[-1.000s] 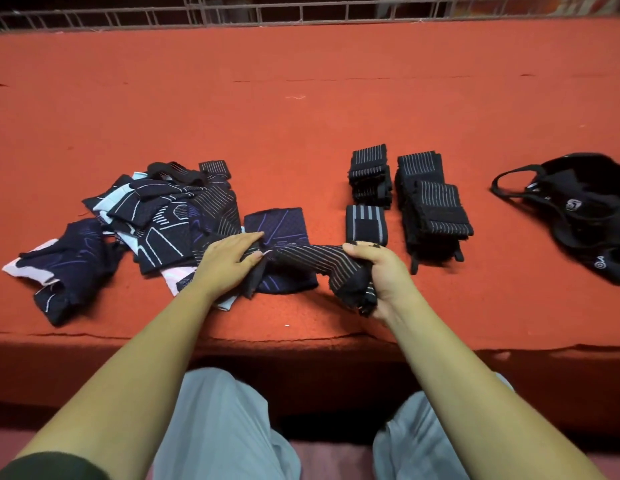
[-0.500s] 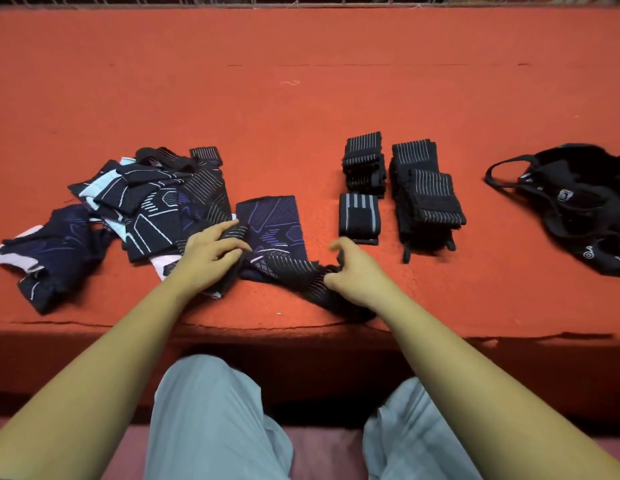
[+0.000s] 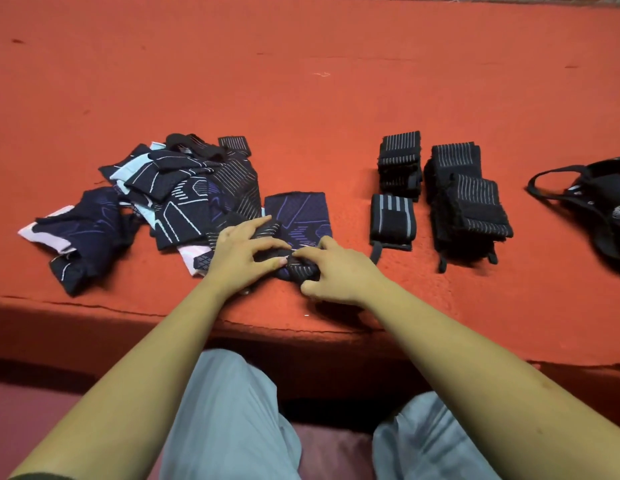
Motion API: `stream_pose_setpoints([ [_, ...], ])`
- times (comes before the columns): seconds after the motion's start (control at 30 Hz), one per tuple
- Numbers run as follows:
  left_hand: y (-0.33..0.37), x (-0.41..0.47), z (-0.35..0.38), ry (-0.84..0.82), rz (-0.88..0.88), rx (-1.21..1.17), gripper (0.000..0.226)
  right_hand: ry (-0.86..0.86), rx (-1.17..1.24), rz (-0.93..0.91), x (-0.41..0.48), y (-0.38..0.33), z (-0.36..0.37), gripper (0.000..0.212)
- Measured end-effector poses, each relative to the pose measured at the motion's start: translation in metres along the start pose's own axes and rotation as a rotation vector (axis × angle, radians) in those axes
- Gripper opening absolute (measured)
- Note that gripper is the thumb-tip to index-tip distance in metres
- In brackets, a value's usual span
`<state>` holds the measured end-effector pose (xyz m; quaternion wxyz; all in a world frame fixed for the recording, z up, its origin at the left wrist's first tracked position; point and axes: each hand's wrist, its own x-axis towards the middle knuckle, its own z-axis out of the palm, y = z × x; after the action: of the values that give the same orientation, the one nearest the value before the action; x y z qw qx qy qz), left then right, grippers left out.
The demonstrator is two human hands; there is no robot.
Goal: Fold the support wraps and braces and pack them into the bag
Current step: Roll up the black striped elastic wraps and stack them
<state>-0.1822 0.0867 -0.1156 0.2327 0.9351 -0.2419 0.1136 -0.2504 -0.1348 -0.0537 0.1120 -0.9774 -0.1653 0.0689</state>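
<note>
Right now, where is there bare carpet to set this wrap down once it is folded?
Widest: the carpet behind everything. Nearer: the patch in front of the folded stacks, and the strip between them and the bag, widening toward the front edge. Crowded: the loose pile and the striped wrap beside it.

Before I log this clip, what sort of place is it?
Probably an informal indoor sorting spot, not a workshop: a worn red carpeted ledge serves as the table, with a loose pile of braces, folded wraps stacked alongside and a black bag.
</note>
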Motion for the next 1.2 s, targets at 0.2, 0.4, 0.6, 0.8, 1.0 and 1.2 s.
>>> stream_pose_setpoints([
  [0.2, -0.002, 0.001, 0.0, -0.024, -0.012, -0.04, 0.038, 0.256, 0.21, 0.128, 0.006, -0.002, 0.011, 0.022],
  [0.4, 0.001, 0.0, 0.001, 0.009, -0.04, -0.074, 0.034, 0.379, 0.923, 0.406, 0.006, 0.011, 0.012, 0.036],
  [0.6, 0.006, 0.005, 0.002, -0.013, -0.095, -0.028, 0.007, 0.595, 1.206, 0.5, -0.017, 0.019, 0.014, 0.029],
  [0.8, 0.01, 0.01, 0.002, 0.013, -0.118, 0.018, 0.043, 0.635, 1.174, 0.367, -0.067, 0.048, -0.049, 0.038],
  [1.0, 0.073, 0.014, -0.029, 0.161, -0.034, -0.165, 0.043, 0.494, 1.675, 0.298, -0.095, 0.039, -0.048, 0.016],
  [1.2, 0.158, -0.006, -0.018, -0.039, -0.143, -1.0, 0.029, 0.217, 1.911, 0.261, -0.101, 0.016, -0.036, 0.031],
])
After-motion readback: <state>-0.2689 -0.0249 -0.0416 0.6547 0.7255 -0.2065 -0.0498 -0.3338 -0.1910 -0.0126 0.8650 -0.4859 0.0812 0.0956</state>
